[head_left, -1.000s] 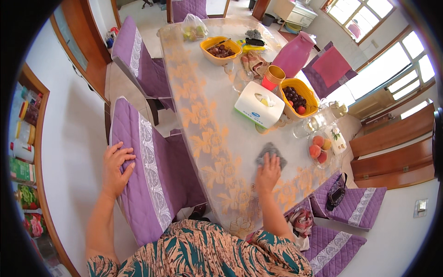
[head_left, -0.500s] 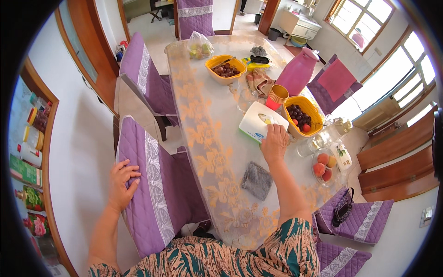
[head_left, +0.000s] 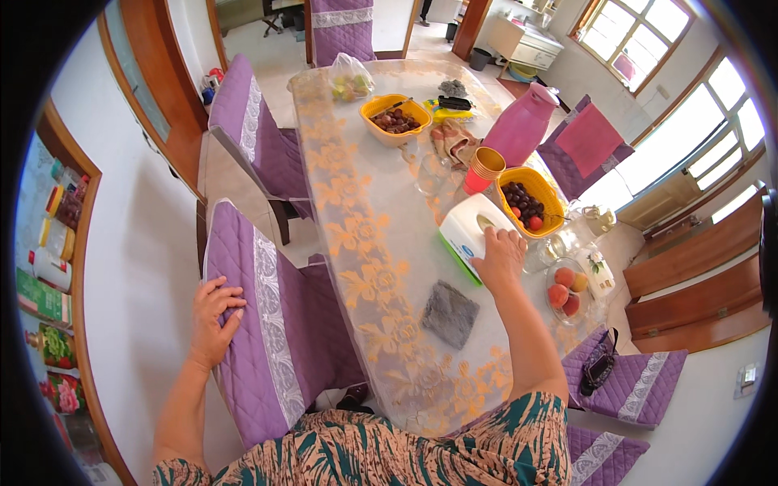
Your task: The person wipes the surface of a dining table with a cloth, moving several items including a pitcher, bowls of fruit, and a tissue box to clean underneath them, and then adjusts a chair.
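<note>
My right hand (head_left: 501,257) grips the near right end of a white and green tissue box (head_left: 463,236), which sits at a slant on the table, its oval opening beside my fingers. A grey cloth (head_left: 450,314) lies flat on the tabletop, just nearer to me than the box. On the back of a purple quilted chair (head_left: 243,324) rests my left hand (head_left: 215,317), its fingers laid loosely over the padding. Beyond the box stand stacked paper cups (head_left: 484,168) and a yellow basket (head_left: 531,182) of grapes and reddish fruit.
A floral-covered table (head_left: 344,243) stretches away from me. On it are a pink thermos (head_left: 520,125), another yellow basket (head_left: 377,134) of grapes, a bag of fruit (head_left: 351,78), a glass jar (head_left: 541,251) and a bowl of peaches (head_left: 563,277). Purple chairs (head_left: 251,138) stand around.
My right hand has moved right with the tissue box, which has turned and tilted. The grey cloth stays in place. My left hand remains on the chair back.
</note>
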{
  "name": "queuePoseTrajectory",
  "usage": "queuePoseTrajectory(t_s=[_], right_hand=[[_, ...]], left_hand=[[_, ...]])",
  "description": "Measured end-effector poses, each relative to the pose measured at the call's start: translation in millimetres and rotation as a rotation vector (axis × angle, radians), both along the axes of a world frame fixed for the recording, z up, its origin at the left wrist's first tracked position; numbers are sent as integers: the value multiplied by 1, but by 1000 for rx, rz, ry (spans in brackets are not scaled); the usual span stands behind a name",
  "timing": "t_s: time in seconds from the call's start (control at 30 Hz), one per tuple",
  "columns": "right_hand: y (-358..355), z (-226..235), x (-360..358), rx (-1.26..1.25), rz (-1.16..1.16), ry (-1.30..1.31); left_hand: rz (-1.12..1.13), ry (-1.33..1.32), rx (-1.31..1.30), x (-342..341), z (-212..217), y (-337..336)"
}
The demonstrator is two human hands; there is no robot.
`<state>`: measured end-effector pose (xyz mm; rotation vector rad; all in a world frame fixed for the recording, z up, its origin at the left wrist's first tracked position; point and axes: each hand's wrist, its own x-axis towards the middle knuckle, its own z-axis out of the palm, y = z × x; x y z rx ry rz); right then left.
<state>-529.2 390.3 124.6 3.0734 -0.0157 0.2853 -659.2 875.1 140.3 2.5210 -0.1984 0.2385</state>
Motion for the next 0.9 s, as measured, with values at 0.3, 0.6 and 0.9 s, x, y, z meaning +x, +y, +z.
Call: queuePoseTrajectory(t_s=[0.3, 0.6, 0.9], right_hand=[[-44, -23, -96, 135, -120, -106], [-23, -19, -68, 110, -40, -138], [-24, -26, -57, 86, -67, -64]], left_hand=[[-3, -29, -13, -1, -3, 0], [-12, -46, 10, -2, -2, 2], [10, -49, -20, -3, -2, -1]])
